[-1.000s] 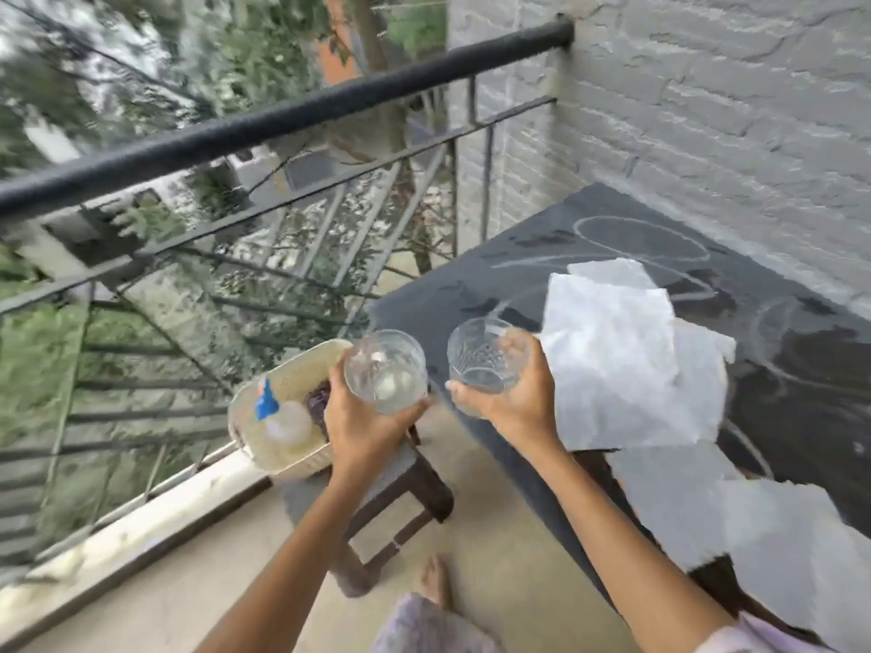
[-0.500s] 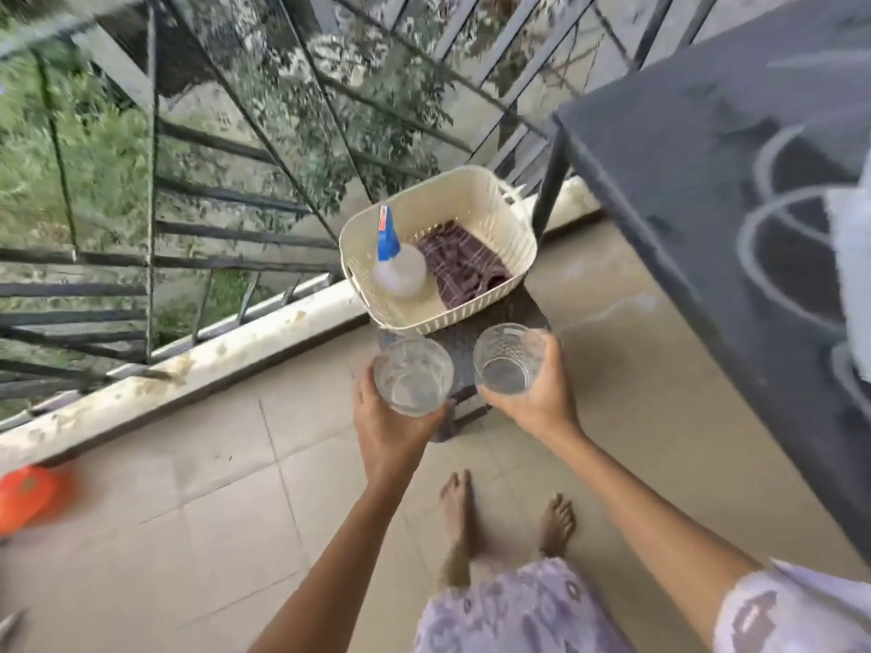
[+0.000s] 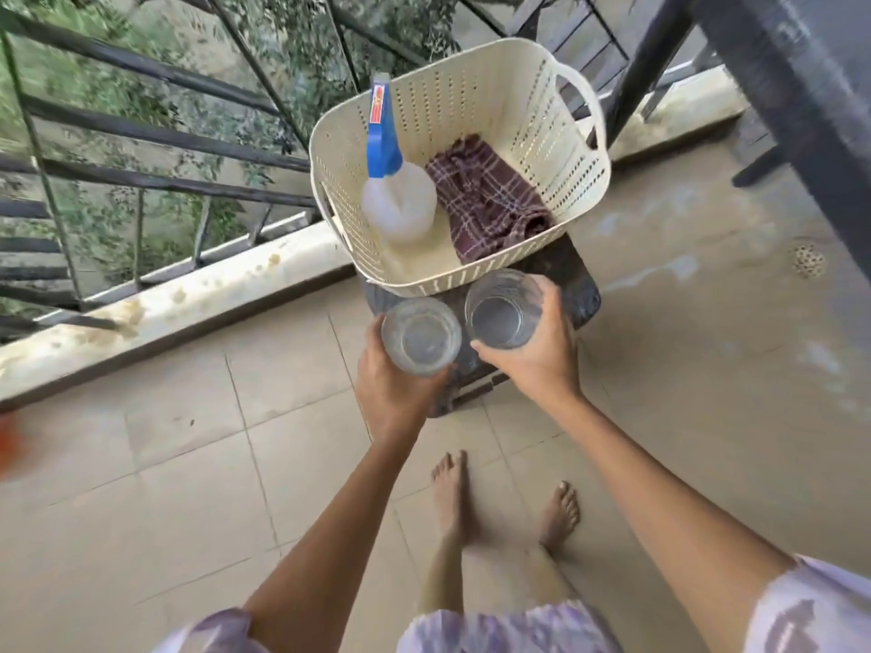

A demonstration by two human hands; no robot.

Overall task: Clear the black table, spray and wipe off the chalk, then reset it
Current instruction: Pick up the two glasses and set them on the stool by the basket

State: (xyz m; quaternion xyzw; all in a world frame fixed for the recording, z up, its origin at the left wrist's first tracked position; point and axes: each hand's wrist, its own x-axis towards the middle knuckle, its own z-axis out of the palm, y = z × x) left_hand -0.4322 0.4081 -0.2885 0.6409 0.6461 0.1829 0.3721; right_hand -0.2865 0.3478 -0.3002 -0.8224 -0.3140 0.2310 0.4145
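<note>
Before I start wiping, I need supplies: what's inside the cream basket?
A spray bottle with blue top and a checked maroon cloth. The basket floor under them is covered.

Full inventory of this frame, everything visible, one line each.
basket: 1, cream, on the stool
spray bottle: 1, whitish with blue head, in basket, left side
cloth: 1, maroon plaid, in basket, right of bottle
stool: 1, dark, under basket
left glass: 1, clear, over stool front
right glass: 1, clear, beside it
black table: 1, top right
railing: 1, dark metal, left
floor drain: 1, right
left hand: grips left glass
right hand: grips right glass
feet: 2, bare, on beige tiles
</note>
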